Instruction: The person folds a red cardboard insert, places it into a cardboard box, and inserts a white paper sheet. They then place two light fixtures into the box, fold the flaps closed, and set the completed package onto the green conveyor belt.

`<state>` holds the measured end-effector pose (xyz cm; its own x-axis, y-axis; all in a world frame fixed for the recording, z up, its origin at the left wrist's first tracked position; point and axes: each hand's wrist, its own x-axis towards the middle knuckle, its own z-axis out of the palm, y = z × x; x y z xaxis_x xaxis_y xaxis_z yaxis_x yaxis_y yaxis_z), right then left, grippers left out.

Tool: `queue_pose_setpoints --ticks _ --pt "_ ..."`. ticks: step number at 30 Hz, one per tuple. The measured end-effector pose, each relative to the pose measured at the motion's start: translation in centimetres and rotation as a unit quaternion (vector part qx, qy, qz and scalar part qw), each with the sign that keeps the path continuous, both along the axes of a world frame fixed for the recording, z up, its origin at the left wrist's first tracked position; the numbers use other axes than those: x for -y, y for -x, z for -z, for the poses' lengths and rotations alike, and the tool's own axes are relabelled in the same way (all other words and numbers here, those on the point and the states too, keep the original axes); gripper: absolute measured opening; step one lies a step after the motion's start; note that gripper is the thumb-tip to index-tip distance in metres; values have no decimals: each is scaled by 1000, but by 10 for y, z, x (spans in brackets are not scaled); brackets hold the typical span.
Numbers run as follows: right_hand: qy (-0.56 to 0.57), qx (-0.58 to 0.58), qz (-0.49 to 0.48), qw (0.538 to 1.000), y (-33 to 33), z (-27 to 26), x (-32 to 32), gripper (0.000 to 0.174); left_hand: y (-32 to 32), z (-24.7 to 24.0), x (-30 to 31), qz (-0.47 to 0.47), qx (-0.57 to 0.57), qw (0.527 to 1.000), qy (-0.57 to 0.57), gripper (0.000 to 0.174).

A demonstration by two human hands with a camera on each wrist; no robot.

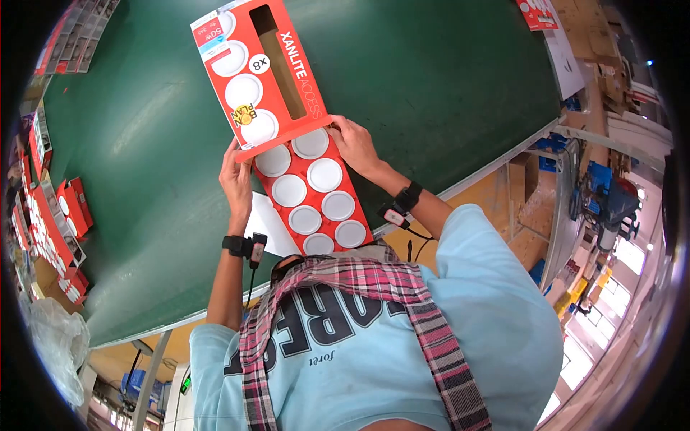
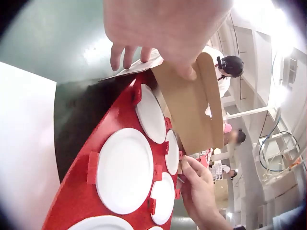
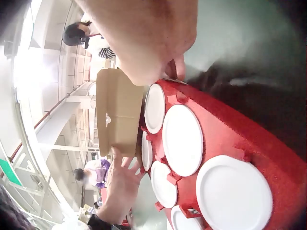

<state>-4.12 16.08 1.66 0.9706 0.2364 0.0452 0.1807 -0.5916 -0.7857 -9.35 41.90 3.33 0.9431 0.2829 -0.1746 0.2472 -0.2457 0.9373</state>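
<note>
A red cardboard box [image 1: 284, 79] with a cut-out window and printed white discs lies on the green table, its opening towards the person. The left hand [image 1: 236, 179] grips its near left corner, thumb on the brown flap [image 2: 187, 110] and fingers outside. At the near right corner the right hand [image 1: 356, 147] pinches the box edge. Between the hands a red tray [image 1: 286, 214] set with several white round discs [image 1: 324, 174] runs from the box mouth back to the person's chest. Its far end meets the opening; what lies inside the box is hidden.
A white sheet [image 1: 269, 226] lies beside the tray under the left forearm. More red boxes [image 1: 74, 205] are stacked along the table's left side, with a clear plastic bag [image 1: 57, 345] near them. A red and white package [image 1: 537, 13] sits at the far right corner.
</note>
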Motion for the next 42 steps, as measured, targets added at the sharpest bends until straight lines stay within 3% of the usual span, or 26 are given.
queue_pose_setpoints --ticks 1,3,8,9,12,18,24,27,30,33,36,42 --pt "0 2 -5 1000 -1 3 1 21 -1 -1 0 2 13 1000 21 21" --pt "-146 -85 4 986 -2 6 4 24 -2 -5 3 6 38 997 62 22" --pt "-337 -305 104 885 -20 5 7 44 -4 19 -9 11 -12 989 145 28" --pt "-319 -314 102 888 -24 5 6 56 -4 22 -10 6 -28 985 171 29" --pt "-247 -360 18 899 -40 9 5 59 -5 29 -14 7 -7 990 141 34" --pt "-173 -320 58 930 -36 8 0 58 -7 22 -18 -17 -90 979 185 39" --pt "-266 -347 50 898 -31 4 1 56 -6 16 -14 34 12 995 91 28" --pt "-316 -421 -7 850 -32 4 10 57 -4 7 -12 49 29 996 63 27" --pt "-320 -450 7 834 -31 12 12 54 -3 19 -13 30 30 986 159 31" --pt "-312 -444 15 839 -29 8 8 49 -4 22 -14 25 19 982 187 32" --pt "-382 -440 44 811 -19 -12 -2 46 -4 19 -9 8 54 985 161 31" --pt "-316 -440 22 840 -24 19 9 58 4 22 -3 -21 -1 984 175 25"
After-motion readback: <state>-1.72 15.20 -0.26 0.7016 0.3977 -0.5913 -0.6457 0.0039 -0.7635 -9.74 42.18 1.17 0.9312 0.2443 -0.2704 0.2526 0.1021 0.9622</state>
